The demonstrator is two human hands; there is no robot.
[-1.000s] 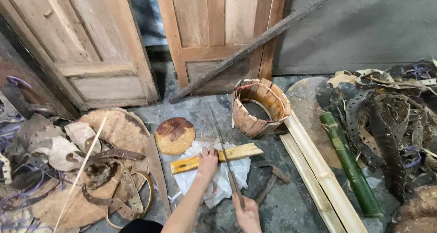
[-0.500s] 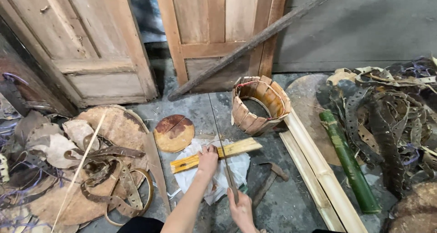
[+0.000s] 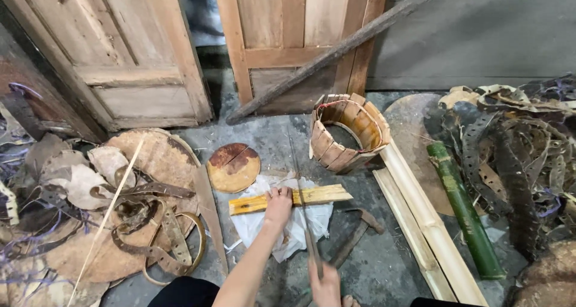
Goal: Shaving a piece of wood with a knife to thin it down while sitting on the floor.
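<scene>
Your left hand [image 3: 278,204] presses down on a flat yellow wooden slat [image 3: 291,199], fingers curled over its upper edge near the middle, holding it against a crumpled white sheet [image 3: 288,226] spread on the grey concrete floor [image 3: 264,133]. Your right hand [image 3: 324,286] sits low at the bottom edge of the view, closed around the near end of a long thin blade [image 3: 303,205], which runs away from you and crosses over the slat just right of your left hand.

Just beyond the slat lies a round wooden disc [image 3: 233,167], cracked across its face. To the upper right a small barrel of wooden staves [image 3: 348,133] stands on the floor, loosely bound and open at the top. A hammer [image 3: 354,235] lies just right of the white sheet. Further right, pale split bamboo lengths [image 3: 420,223] lie side by side, with a green bamboo section [image 3: 465,211] beside them. A long dark pole [image 3: 336,49] leans against the wooden doors [image 3: 120,49] behind. To your left, curved strips and hoops [image 3: 162,235] are heaped on a large round wooden board [image 3: 156,157]
</scene>
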